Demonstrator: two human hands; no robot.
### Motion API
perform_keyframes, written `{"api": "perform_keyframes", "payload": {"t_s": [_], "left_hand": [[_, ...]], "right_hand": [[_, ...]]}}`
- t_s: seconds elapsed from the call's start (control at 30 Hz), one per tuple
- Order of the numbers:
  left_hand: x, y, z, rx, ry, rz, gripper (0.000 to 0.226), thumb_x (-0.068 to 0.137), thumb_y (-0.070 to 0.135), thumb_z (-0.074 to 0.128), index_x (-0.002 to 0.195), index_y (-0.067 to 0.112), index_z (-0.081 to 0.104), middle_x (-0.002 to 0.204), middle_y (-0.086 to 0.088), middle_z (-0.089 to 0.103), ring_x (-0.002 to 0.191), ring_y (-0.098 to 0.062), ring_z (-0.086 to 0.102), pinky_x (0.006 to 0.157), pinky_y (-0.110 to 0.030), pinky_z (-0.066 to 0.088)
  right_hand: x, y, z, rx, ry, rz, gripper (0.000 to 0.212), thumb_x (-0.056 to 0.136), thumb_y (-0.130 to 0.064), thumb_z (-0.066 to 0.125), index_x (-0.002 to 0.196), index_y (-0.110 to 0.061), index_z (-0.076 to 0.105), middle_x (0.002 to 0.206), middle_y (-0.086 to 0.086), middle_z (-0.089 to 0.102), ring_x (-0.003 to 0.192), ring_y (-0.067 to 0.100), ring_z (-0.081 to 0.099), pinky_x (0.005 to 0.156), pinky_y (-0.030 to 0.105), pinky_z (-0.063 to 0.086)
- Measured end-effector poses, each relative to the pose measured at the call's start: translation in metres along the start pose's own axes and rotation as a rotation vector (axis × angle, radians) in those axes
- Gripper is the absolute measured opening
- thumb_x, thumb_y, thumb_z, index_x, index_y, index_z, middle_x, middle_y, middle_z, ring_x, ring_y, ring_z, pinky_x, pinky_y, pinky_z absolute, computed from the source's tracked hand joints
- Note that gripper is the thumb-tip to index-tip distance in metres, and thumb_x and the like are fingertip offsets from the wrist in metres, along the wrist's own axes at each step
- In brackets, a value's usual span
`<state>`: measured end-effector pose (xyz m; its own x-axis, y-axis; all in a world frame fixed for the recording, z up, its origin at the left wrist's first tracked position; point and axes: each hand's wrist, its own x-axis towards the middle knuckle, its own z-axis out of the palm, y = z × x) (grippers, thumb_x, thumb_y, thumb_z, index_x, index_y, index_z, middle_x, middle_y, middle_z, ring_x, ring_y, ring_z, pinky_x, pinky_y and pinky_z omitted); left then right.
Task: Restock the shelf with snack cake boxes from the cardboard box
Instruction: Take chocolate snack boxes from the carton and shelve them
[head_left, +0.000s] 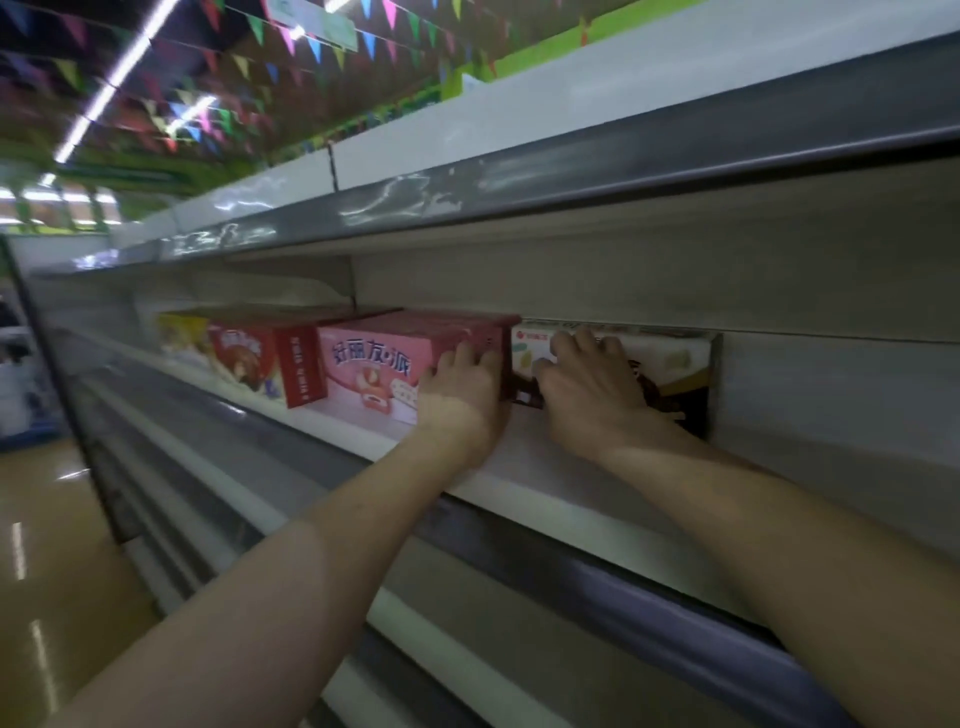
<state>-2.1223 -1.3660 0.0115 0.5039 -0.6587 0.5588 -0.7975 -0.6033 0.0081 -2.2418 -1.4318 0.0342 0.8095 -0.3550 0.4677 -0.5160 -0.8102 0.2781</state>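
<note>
A pink snack cake box (371, 364) stands on the white shelf (530, 467). My left hand (465, 387) grips its right front corner, fingers curled over the edge. To its right sits a white and brown snack cake box (675, 364) against the back of the shelf. My right hand (589, 384) lies on the front of that box with fingers bent onto its face. A red box (260, 358) and a yellow box (179, 332) stand further left on the same shelf. The cardboard box is out of view.
The shelf above (571, 171) overhangs the boxes closely. A grey price rail (597, 577) runs along the shelf's front edge, with lower shelves beneath. The aisle floor (47, 519) lies at the left. Bunting hangs from the ceiling.
</note>
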Motion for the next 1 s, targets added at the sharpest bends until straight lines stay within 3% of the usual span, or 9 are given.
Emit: {"api": "perform_keyframes", "payload": {"t_s": [0.1, 0.37, 0.6, 0.83, 1.0], "left_hand": [[-0.021, -0.017, -0.018, 0.054, 0.016, -0.067, 0.043, 0.092, 0.039, 0.056, 0.126, 0.014, 0.049, 0.127, -0.011, 0.049, 0.117, -0.032, 0.05, 0.095, -0.041, 0.036], [-0.106, -0.069, -0.071, 0.144, -0.048, -0.216, 0.052, 0.089, 0.03, 0.059, 0.137, 0.018, 0.043, 0.132, -0.011, 0.046, 0.123, -0.032, 0.047, 0.097, -0.042, 0.037], [-0.2, -0.104, -0.109, 0.165, -0.103, -0.373, 0.05, 0.09, 0.029, 0.058, 0.136, 0.017, 0.045, 0.131, -0.011, 0.046, 0.121, -0.032, 0.047, 0.093, -0.042, 0.037], [-0.3, -0.129, -0.142, 0.215, -0.183, -0.568, 0.041, 0.089, 0.031, 0.06, 0.127, 0.019, 0.049, 0.127, -0.01, 0.047, 0.119, -0.031, 0.046, 0.092, -0.041, 0.036], [-0.378, -0.147, -0.172, 0.32, -0.249, -0.763, 0.048, 0.09, 0.033, 0.062, 0.133, 0.021, 0.046, 0.132, -0.01, 0.046, 0.123, -0.031, 0.047, 0.096, -0.041, 0.037]], "right_hand": [[-0.004, -0.025, -0.011, 0.05, -0.021, -0.086, 0.035, 0.092, -0.015, 0.049, 0.127, -0.014, 0.054, 0.132, 0.012, 0.044, 0.126, 0.031, 0.036, 0.101, 0.041, 0.029], [-0.036, -0.1, -0.04, 0.144, 0.024, -0.311, 0.043, 0.092, -0.024, 0.05, 0.134, -0.013, 0.05, 0.132, 0.01, 0.047, 0.123, 0.029, 0.04, 0.098, 0.038, 0.032], [-0.089, -0.175, -0.075, 0.207, -0.003, -0.496, 0.035, 0.096, -0.031, 0.045, 0.125, -0.014, 0.057, 0.13, 0.011, 0.049, 0.123, 0.029, 0.041, 0.098, 0.04, 0.033], [-0.15, -0.244, -0.1, 0.267, 0.005, -0.662, 0.032, 0.096, -0.027, 0.046, 0.122, -0.014, 0.058, 0.126, 0.009, 0.053, 0.12, 0.028, 0.044, 0.095, 0.038, 0.035], [-0.187, -0.302, -0.11, 0.304, 0.033, -0.864, 0.03, 0.096, -0.025, 0.046, 0.123, -0.016, 0.057, 0.125, 0.007, 0.053, 0.119, 0.027, 0.045, 0.094, 0.038, 0.036]]}}
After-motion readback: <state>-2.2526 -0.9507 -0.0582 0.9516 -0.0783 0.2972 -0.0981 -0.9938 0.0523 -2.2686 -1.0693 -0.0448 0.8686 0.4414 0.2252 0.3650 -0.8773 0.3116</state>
